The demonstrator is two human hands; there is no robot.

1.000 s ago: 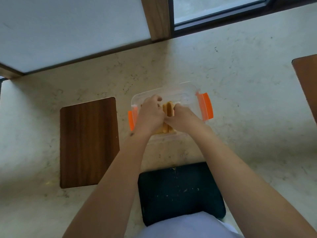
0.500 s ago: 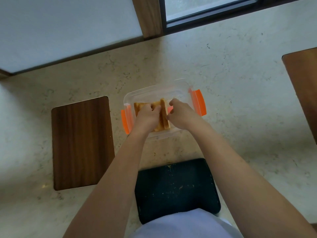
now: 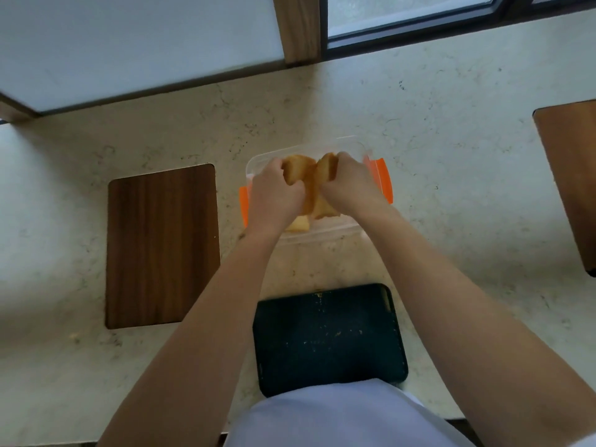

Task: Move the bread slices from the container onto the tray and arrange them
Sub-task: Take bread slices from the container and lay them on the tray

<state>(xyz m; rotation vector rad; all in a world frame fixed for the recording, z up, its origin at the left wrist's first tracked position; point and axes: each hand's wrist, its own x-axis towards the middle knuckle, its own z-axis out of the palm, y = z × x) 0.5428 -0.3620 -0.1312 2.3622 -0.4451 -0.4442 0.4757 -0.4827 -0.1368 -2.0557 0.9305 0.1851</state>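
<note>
- My left hand [image 3: 275, 191] has its grip closed around the left part of the bread slices [image 3: 306, 183]; the fingers curl over the top edge of the bread.
- My right hand [image 3: 350, 183] has its grip closed around the right part of the same bunch, fingers wrapped over the crust.
- The bread slices stand on edge between my two hands, over the container [image 3: 325, 227]. I cannot tell whether they touch its floor.
- One pale slice [image 3: 299, 224] shows below my left wrist, at the near wall of the container.
- The container is clear plastic with orange clips [image 3: 383, 183] on its left and right ends. It stands on the table [image 3: 451, 175], between the window wall and the tray [image 3: 329, 340].
- The tray is dark, carries crumbs only, and lies near my body, apart from the container.
- A wooden board [image 3: 163, 245] lies left of the container and the tray.
- A second wooden board [image 3: 571, 185] lies at the right edge of the view.
</note>
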